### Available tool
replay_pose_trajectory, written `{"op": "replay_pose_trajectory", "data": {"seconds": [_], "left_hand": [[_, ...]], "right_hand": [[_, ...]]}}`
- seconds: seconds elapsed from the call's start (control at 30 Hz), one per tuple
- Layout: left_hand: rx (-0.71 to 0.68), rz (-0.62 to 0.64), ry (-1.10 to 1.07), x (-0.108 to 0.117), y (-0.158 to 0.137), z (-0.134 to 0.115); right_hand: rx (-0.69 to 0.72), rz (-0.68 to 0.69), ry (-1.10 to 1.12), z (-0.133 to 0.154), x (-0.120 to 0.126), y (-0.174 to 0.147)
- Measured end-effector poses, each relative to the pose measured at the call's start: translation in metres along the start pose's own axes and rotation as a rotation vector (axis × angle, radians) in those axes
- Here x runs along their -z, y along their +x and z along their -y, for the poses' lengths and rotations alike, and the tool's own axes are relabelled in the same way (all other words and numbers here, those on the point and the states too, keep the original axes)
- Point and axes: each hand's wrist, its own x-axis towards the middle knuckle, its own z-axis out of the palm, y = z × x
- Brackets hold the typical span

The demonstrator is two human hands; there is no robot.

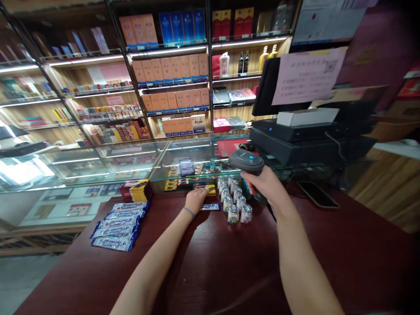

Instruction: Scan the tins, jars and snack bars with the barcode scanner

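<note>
The scanner (pixel 246 162) is dark grey with a blue light (pixel 251 157); packets (pixel 118 223) near the left edge of the tabletop (pixel 203 267) are blue-and-white.

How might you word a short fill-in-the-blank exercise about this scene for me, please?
1. The scanner in the right hand shows a small ____ light.
2. The left hand has a thin band around its ____.
3. The phone lies to the ____ of the small jars.
4. The blue-and-white packets lie to the ____ of both hands.

Missing words: blue; wrist; right; left.
</note>
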Motion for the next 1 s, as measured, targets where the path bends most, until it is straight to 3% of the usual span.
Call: {"op": "replay_pose_trajectory", "data": {"seconds": [0.1,0.27,0.33,0.57,0.77,1.0], "left_hand": [[0.043,0.036,0.068,-0.004,0.003,0.002],[-0.045,0.340,0.620,-0.006,0.004,-0.003],[-0.069,0.384,0.718,-0.006,0.003,-0.004],[-0.198,0.297,0.569,0.005,0.003,0.002],[-0.288,0.119,0.558,0.055,-0.006,-0.001],[-0.148,-0.088,0.786,0.155,-0.024,0.007]], "right_hand": [[-0.009,-0.016,0.028,0.000,0.002,-0.001],[-0.016,-0.024,0.044,-0.002,0.003,-0.001],[-0.016,-0.019,0.038,-0.003,0.002,0.000],[-0.034,-0.033,0.025,-0.001,-0.011,0.001],[-0.048,-0.061,0.083,0.003,-0.036,-0.003],[-0.024,0.046,-0.086,0.003,-0.081,-0.011]]}}
